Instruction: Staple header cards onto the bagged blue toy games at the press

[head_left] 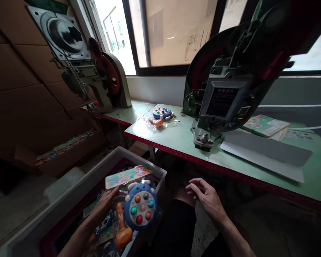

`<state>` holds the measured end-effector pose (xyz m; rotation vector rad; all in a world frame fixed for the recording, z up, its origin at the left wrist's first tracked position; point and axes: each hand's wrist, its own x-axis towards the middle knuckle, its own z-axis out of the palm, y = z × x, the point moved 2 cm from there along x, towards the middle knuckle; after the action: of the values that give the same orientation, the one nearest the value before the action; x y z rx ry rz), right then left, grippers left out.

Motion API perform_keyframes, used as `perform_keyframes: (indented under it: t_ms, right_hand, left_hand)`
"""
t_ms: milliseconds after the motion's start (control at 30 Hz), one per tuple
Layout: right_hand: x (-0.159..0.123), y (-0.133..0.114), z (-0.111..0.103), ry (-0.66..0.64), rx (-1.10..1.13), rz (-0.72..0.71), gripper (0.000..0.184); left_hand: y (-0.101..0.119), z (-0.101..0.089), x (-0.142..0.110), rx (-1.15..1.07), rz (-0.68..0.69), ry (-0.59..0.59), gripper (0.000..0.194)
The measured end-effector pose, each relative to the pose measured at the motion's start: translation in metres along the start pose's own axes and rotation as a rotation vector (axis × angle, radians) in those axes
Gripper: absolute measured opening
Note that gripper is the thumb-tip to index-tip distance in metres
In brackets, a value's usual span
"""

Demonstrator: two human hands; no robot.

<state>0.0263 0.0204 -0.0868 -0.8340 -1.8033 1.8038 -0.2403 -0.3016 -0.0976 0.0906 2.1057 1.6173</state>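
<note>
Dim workroom, daylight from a window [176, 34] at the back. Far left: stacked cardboard boxes [24, 67] up the wall; below them an open carton [69, 144] full of carded toy packs. Next, a green machine [124, 80] with a round metal bowl and an orange-red wheel, standing on its own green tabletop.

In front, a pale plastic bin [69, 194], well filled with packs. Left hand [105, 201] reaches over it, fingertips at the left edge of the uppermost toy pack [140, 208]; cannot tell whether the fingers grip it or only rest there. Pack lies at the bin's right side, over other packs: blue round toy with pale ears and coloured buttons, orange hammer [121, 232] to its lower left, printed header card [128, 176] across the top.

Centre: green worktable [173, 139], red front edge. On it a second blue toy [162, 113], just behind an orange piece [157, 123] on clear plastic.

Right hand [207, 196] above the person's knee [186, 195], off the table; fingers loosely curled, nothing seen in them.

Right: a larger dark green machine [224, 92] on the table. Beside it, a bent grey-white sheet [264, 151]; behind that, printed cards [267, 125].
</note>
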Motion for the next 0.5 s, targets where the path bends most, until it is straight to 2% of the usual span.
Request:
perform_keyframes:
  t_ms: [100,200,300,400,500]
  right_hand:
    - [-0.017,0.036,-0.009,0.017,0.013,0.088,0.05]
    - [-0.029,0.063,-0.014,0.018,0.024,0.137,0.048]
    - [-0.037,0.081,-0.016,0.016,0.029,0.17,0.047]
    - [-0.042,0.091,-0.019,0.031,0.031,0.189,0.047]
    - [-0.044,0.096,-0.023,0.055,0.046,0.21,0.049]
  left_hand:
    - [-0.044,-0.064,0.004,0.099,-0.085,0.171,0.04]
    - [-0.071,-0.096,0.003,0.142,-0.112,0.339,0.036]
    - [-0.082,-0.1,0.001,0.109,-0.116,0.428,0.041]
    - [-0.083,-0.09,0.01,-0.007,-0.09,0.384,0.052]
    - [-0.082,-0.075,0.03,-0.091,-0.087,0.308,0.06]
